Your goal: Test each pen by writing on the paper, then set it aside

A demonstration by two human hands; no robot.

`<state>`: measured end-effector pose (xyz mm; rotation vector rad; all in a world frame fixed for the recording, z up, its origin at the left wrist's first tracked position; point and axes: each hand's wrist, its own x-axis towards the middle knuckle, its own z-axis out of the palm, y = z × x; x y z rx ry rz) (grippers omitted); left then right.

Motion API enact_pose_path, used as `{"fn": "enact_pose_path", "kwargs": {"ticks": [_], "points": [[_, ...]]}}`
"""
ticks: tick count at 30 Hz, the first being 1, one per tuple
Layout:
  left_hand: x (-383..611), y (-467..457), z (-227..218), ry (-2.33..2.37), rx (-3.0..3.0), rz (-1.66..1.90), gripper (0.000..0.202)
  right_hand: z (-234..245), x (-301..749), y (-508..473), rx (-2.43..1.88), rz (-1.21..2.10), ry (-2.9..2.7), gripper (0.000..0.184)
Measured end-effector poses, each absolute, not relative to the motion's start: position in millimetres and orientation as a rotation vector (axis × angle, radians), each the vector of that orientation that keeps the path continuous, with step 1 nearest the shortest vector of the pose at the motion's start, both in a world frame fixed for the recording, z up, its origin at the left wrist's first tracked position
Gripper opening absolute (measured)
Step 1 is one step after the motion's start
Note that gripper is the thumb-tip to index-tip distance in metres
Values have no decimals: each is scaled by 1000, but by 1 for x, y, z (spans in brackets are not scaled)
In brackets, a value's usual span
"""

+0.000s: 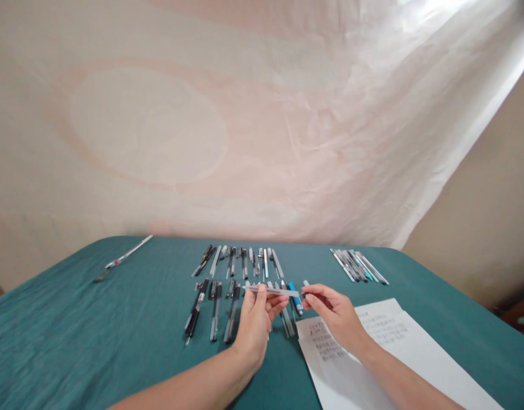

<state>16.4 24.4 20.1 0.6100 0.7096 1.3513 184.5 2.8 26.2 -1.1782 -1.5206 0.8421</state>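
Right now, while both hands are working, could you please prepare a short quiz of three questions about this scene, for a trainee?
1. What does the left hand hold?
A) a red rubber eraser
B) a slender, translucent pen
C) a pair of steel scissors

2. True or false: the white paper with dark handwriting lies nearer to the right hand than to the left hand.

3. Complete: the compact, slanted group of slender pens, beyond the paper, lies on the ____ side of the dark green cloth.

Key: 1. B; 2. True; 3. right.
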Motion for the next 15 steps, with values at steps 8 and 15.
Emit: {"fn": "enact_pose_path", "kwargs": {"ticks": [8, 15], "points": [[17, 23, 22, 701, 597, 1316, 9, 21, 180, 1, -1189, 869, -1422, 29], [17, 23, 23, 720, 618, 1290, 7, 22, 180, 0, -1175, 867, -1402, 27]]}}
